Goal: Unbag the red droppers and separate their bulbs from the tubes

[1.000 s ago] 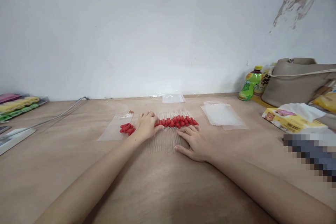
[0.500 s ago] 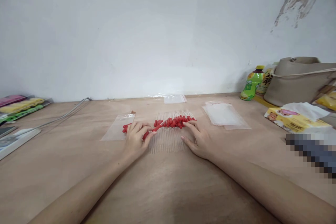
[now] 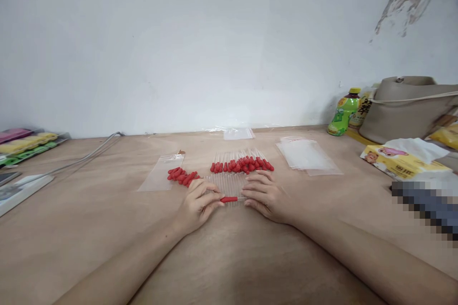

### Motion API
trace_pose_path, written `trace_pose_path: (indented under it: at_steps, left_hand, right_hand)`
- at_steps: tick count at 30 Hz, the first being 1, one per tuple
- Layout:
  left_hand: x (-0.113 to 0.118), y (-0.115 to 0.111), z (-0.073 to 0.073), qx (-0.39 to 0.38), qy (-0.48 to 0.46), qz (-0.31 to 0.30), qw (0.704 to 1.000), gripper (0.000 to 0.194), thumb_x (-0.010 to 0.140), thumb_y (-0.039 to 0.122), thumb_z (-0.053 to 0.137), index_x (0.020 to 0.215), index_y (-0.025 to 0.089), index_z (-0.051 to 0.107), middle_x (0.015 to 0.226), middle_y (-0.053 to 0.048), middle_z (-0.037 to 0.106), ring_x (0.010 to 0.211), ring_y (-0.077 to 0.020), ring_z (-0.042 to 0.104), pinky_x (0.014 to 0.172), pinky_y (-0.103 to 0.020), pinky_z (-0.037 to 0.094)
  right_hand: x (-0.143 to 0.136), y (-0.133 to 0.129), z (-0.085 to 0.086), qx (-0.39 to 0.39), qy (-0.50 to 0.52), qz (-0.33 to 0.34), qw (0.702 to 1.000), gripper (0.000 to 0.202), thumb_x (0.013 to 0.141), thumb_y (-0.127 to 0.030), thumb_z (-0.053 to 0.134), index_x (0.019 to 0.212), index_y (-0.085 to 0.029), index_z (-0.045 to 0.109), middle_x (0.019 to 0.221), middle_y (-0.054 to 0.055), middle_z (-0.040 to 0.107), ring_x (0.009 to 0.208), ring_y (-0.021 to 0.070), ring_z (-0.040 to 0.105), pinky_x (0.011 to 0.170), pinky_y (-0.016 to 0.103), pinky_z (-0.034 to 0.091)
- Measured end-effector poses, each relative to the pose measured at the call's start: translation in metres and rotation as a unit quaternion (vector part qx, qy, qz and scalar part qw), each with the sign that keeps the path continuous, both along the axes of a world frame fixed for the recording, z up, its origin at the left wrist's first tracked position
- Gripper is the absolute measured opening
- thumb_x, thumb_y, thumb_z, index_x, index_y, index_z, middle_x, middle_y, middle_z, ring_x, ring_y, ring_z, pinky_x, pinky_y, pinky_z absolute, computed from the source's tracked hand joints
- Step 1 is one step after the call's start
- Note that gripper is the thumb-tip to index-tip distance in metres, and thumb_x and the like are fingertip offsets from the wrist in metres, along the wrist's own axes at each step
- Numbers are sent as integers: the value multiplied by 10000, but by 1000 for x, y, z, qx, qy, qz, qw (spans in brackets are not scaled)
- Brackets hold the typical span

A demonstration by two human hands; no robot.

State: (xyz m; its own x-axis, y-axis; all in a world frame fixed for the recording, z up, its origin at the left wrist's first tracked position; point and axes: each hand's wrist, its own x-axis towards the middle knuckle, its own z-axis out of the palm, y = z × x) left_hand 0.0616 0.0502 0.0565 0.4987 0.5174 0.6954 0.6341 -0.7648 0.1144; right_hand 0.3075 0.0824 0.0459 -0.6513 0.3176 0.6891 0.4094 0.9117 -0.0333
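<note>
Currently, left hand (image 3: 202,202): thumb and fingertips pinching the left end of a red bulb (image 3: 229,199), held level above the near ends of the bare tubes (image 3: 227,183).
Right hand (image 3: 264,195): fingers closed on a clear tube (image 3: 241,198) that meets the bulb's right end.
Bare tubes: side by side on the table (image 3: 229,262), between the hands.
Capped tubes (image 3: 243,165): bunched row just beyond, red ends near, clear ends far.
Loose red bulbs (image 3: 182,176): heaped left, partly on a plastic bag (image 3: 153,178).
Right side: stacked clear bags (image 3: 304,155); farther right, green bottle (image 3: 340,116), tissue box (image 3: 400,162).
</note>
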Motion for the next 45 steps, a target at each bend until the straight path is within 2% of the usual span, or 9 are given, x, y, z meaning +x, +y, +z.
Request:
trace_pose_path:
  at_steps: [3,7,11,15,18,24,31,40,45]
  left_hand:
    - [4,-2,3,-14,11,-12,1000,212,776,252,579,984,220,604,1003,-73,619,971,-202,538,879,-400,410]
    - [17,0,2,-26,36,-21,999,422,761,320,592,1158,197,517,1222,-108,523,1189,-254,414,953,-450,384]
    - [27,5,-6,-3,36,-39,999,222,803,255,552,1012,196,599,1034,-59,648,1070,-201,539,939,-402,423]
    - [29,6,-11,14,24,-42,999,184,810,207,541,984,183,597,946,-34,679,972,-163,597,928,-353,443]
    - [29,4,-10,16,24,-46,999,187,815,202,528,992,184,589,973,-36,671,973,-156,597,936,-345,438]
    - [31,-3,-2,-12,57,-45,997,182,826,183,491,987,171,575,960,-39,666,997,-152,578,990,-363,378]
    - [32,-6,5,-50,104,-49,992,174,867,212,401,903,174,567,888,-44,652,996,-152,574,1021,-395,330]
    - [29,-10,6,-111,117,-58,985,211,880,182,345,842,172,552,833,-38,644,1060,-142,540,1057,-400,263]
    - [27,-13,5,-83,123,-67,987,173,874,166,364,878,168,537,846,-35,643,1117,-153,500,1067,-391,239]
  right_hand:
    - [-1,-1,0,-1,7,4,1000,162,839,-240,514,951,-211,626,851,9,681,974,186,531,950,425,333]
    - [-3,-1,-1,11,13,10,1000,158,833,-223,517,941,-197,629,878,17,680,927,182,551,917,411,374]
    - [-6,0,-4,21,21,31,999,168,828,-217,521,952,-179,628,921,35,676,913,177,566,863,363,436]
    - [-8,0,-6,8,26,42,999,192,822,-255,535,972,-170,619,959,51,667,929,174,577,850,338,463]
    - [-10,-1,-8,-1,28,46,999,223,833,-283,522,995,-155,606,982,67,660,944,178,585,854,334,475]
    - [-14,-3,-7,4,24,64,998,165,863,-195,457,905,-147,609,912,68,671,878,142,612,872,286,478]
    - [-11,-7,-5,29,17,79,996,129,857,-181,466,883,-137,585,939,82,653,919,139,594,916,277,456]
    - [-5,-11,-3,75,0,76,994,90,842,-154,495,843,-120,578,844,69,661,957,159,588,938,293,450]
    - [-1,-11,-1,115,6,83,990,106,828,-139,524,909,-102,580,906,86,663,1033,173,556,958,311,445]
